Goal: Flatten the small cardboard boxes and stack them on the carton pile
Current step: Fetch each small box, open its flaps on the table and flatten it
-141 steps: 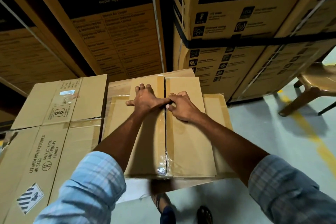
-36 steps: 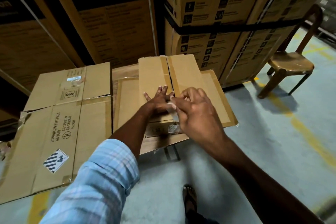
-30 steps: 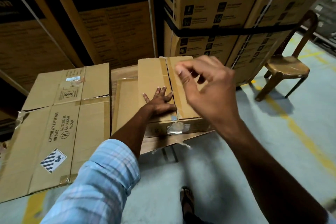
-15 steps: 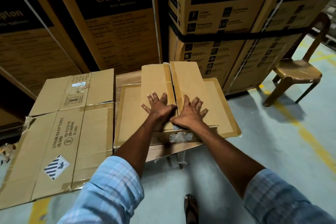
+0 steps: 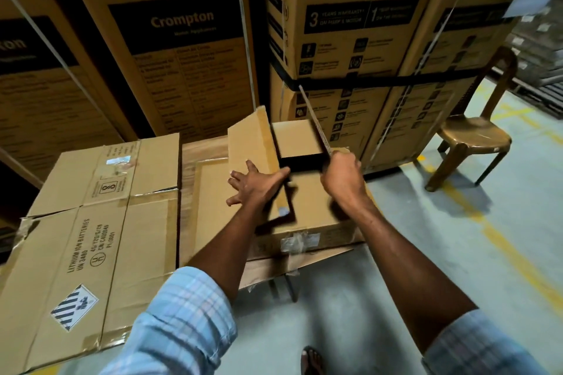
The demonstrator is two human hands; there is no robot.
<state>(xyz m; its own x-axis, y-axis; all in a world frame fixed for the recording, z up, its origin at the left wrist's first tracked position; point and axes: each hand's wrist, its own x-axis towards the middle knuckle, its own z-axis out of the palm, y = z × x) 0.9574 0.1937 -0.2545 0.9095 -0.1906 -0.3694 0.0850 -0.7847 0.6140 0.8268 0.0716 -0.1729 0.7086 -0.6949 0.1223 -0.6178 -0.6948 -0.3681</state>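
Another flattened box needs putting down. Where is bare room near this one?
The flattened lithium battery carton, left of the small cardboard box, has a broad bare top; the brown chair seat is bare. The box itself is crowded: the left hand presses it, the right hand grips it.

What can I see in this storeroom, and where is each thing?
small cardboard box: one, brown, on the carton pile, top open.
left flap: one, brown, tilted up.
right flap: one, brown, raised, seen edge-on.
carton pile: one, brown, flattened sheets under the box.
battery carton: one, brown, flattened, left of the pile.
Crompton cartons: several, brown with black panels, stacked behind.
chair: one, brown, at right.
floor: grey, yellow lines.
sandalled foot: one, bottom edge.
sleeves: two, light blue check.
left hand: fingers spread, pressing the left flap.
right hand: fingers curled round the right flap.
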